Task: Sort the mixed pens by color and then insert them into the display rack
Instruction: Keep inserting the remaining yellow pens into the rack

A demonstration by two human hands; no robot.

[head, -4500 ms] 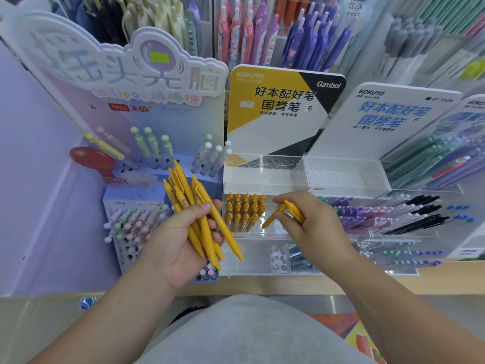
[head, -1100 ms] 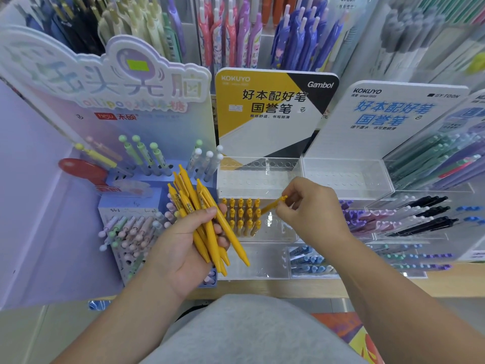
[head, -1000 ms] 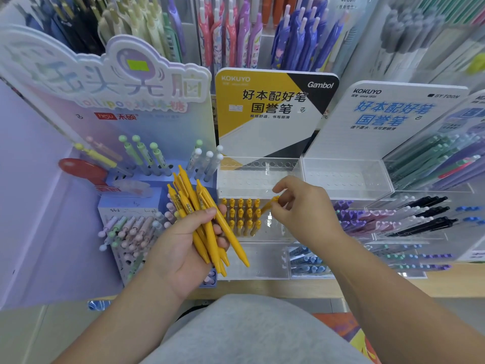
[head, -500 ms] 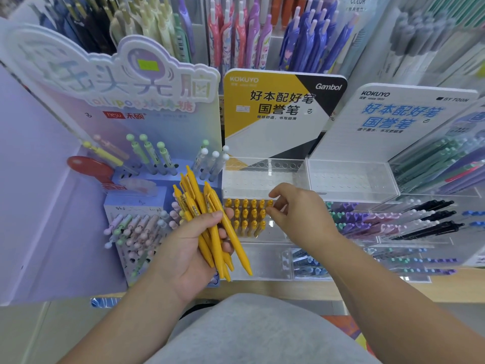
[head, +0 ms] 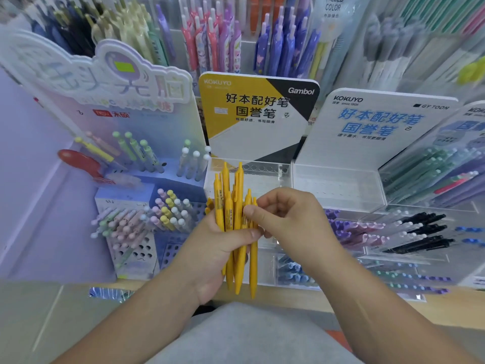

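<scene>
yellow pens: upright bundle, in front of clear display rack
left hand: fingers wrapped round bundle's middle
right hand: thumb and curled fingers pinch the bundle's right-edge pen

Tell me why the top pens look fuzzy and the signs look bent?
Head view: the top pens are blurred, most at the right edge; the wide lens curves the signs; the yellow pens in the left hand look fairly sharp.

The yellow-black-white card on the clear acrylic display rack reads "KOKUYO", "Gambol". The white card beside it reads "KOKUYO", "GY TOON". The upper pale label reads "PIECED COLOR".
</scene>
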